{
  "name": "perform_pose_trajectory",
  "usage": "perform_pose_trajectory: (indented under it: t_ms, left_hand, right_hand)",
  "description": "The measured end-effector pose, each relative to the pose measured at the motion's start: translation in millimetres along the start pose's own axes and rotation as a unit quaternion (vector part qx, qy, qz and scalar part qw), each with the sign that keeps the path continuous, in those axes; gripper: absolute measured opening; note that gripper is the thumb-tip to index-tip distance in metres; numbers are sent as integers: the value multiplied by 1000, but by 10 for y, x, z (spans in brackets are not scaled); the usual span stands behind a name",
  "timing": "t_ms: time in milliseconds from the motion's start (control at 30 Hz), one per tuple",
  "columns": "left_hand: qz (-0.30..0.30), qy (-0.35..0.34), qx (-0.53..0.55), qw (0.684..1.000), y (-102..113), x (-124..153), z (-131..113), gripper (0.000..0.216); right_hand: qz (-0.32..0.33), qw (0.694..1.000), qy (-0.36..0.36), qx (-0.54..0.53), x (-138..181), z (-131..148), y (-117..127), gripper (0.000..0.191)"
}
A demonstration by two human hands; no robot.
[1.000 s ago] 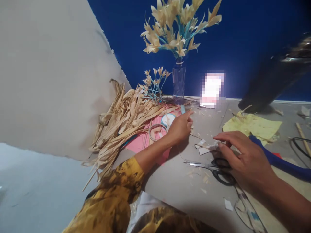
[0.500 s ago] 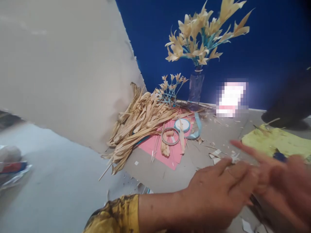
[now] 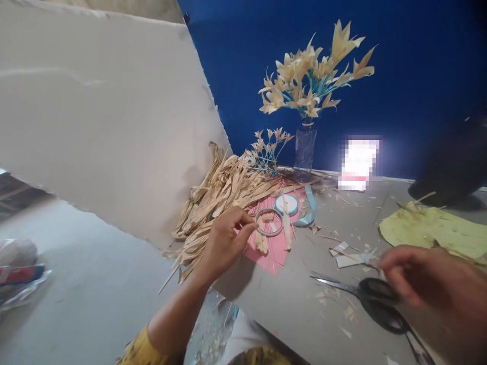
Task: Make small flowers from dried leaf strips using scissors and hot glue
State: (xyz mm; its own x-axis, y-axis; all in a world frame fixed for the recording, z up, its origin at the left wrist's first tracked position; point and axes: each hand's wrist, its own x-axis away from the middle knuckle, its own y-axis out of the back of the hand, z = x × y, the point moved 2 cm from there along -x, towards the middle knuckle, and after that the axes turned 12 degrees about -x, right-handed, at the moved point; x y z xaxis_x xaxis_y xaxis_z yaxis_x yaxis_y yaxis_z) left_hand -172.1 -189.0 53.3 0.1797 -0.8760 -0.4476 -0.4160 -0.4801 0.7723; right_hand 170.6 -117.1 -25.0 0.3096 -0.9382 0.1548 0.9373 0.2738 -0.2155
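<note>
While the left hand [image 3: 226, 239] reaches over the heap of dried leaf strips [image 3: 215, 195], its thumb and forefinger draw together at the left rim of the tape ring [image 3: 269, 222]. They touch the rim, though I cannot tell whether it is actually pinched. The ring lies flat on the pink paper [image 3: 268, 256], just in front of the blue ribbon roll [image 3: 287, 204].

The right hand [image 3: 429, 276] is blurred, with fingers loosely curled. It hovers just above the black handles of the scissors [image 3: 365, 294], and I cannot tell whether it grips anything. The scissors lie flat on the grey board [image 3: 289, 309], blades nearly closed. Their long axis runs from lower right to upper left, tips pointing left toward the pink paper.
</note>
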Motion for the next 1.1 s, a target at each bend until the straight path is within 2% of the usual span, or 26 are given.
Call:
perform_pose_trajectory:
  t_ms: [100,167,300,333,467,567,667,767,900,1100]
  left_hand:
    - [27,36,-33,998,-77,-143,38,36]
    - [61,34,-76,995,-180,-230,60,41]
    - [160,-13,-146,976,-404,-365,42,14]
    - [181,-21,-150,972,-450,-381,13,12]
    - [236,-10,-160,959,-622,-376,-160,32]
    - [237,23,-195,952,-785,-353,-224,23]
    - [217,83,-175,957,-927,-370,-153,8]
    - [216,122,-143,958,-987,-419,-25,13]
    - [209,134,-139,959,-971,-456,19,12]
    - [190,90,-158,965,-1068,-403,-198,19]
  right_hand:
    - [13,997,-61,40,12,-114,-120,36]
    - [16,994,-86,66,-27,-152,-121,38]
    - [8,996,-64,67,-119,-155,-59,43]
    - [3,996,-58,65,-133,-154,-48,43]
    - [-10,996,-39,83,-142,-156,-53,44]
    - [5,993,-30,112,-125,-146,-98,44]
    - [18,990,-10,139,-109,-117,-147,45]
    - [26,989,10,146,-106,-102,-165,46]
    - [39,988,5,151,-125,-138,-128,45]
    - [55,985,4,164,-129,-147,-112,42]
